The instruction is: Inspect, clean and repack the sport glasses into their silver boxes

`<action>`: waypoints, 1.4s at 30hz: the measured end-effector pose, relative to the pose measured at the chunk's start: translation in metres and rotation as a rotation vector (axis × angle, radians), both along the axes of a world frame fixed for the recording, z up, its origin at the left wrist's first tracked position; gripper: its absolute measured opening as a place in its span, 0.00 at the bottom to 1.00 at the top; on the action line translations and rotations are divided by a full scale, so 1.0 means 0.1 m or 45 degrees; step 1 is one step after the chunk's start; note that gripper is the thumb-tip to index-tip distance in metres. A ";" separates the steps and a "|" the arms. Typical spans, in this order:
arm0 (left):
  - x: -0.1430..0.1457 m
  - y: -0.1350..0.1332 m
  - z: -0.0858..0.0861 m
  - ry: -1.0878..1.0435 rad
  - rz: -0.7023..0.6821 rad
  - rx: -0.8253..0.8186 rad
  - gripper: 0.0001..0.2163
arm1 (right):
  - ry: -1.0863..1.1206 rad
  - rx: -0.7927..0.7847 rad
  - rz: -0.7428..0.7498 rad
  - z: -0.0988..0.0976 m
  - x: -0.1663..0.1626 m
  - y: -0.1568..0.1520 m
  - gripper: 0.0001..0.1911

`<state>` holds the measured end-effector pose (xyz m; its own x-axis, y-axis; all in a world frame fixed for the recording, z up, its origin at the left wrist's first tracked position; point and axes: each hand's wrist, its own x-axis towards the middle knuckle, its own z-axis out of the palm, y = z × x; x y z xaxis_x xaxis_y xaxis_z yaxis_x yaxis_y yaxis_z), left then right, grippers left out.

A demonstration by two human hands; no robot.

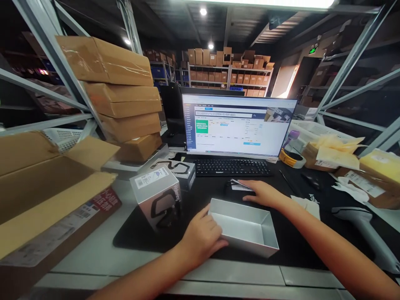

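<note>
The left hand (204, 235) grips the left end of an empty white box (245, 213), which sits open side up on the black mat (140, 235) in front of the person. The right hand (261, 193) reaches past the box and touches a small, thin thing (240, 186) just below the keyboard (233, 167), but I cannot tell if the fingers are closed on it. To the left of the white box, a gray box with a label (158, 196) stands tilted near another gray box (187, 177), and a big open brown carton (62, 208) is farther left.
</note>
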<state>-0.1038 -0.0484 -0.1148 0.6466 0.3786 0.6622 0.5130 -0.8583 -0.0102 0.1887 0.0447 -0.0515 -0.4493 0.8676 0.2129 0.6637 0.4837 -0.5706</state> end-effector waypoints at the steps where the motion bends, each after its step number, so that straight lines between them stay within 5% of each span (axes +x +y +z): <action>1: 0.01 -0.01 -0.01 -0.025 0.010 0.029 0.14 | 0.045 -0.007 -0.029 -0.02 0.02 0.07 0.16; 7: 0.00 0.00 -0.12 -0.152 0.024 0.047 0.07 | 0.453 -0.065 -0.297 0.09 0.16 0.03 0.27; 13: -0.01 0.01 -0.12 -0.263 -0.043 -0.032 0.07 | 0.805 -0.693 -0.103 0.14 -0.16 -0.44 0.30; 15: -0.02 0.00 -0.11 -0.282 -0.048 -0.042 0.09 | 0.827 -0.754 -0.108 0.09 -0.26 -0.51 0.31; 21: -0.13 -0.03 -0.09 -0.539 0.130 -0.071 0.26 | 0.288 -0.377 0.104 0.00 -0.40 -0.63 0.23; 26: -0.14 0.00 -0.05 -0.427 -0.029 -0.217 0.19 | -0.176 -0.219 0.353 0.03 -0.46 -0.82 0.33; 29: -0.09 -0.02 -0.04 -0.348 -0.136 -0.226 0.12 | -0.205 -0.095 0.269 0.04 -0.41 -0.86 0.32; 35: -0.07 -0.08 -0.01 -0.639 -0.112 -0.454 0.07 | -0.175 0.202 0.048 0.16 -0.06 -0.89 0.08; 42: -0.11 -0.01 -0.02 -1.124 0.388 -0.680 0.06 | 0.051 0.590 0.301 0.18 0.11 -0.95 0.22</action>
<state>-0.1149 -0.0497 -0.1169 -0.1496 0.8216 0.5502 0.3482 -0.4770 0.8070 0.1993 -0.0504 -0.0332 -0.6053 0.5538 0.5718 0.4875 0.8257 -0.2837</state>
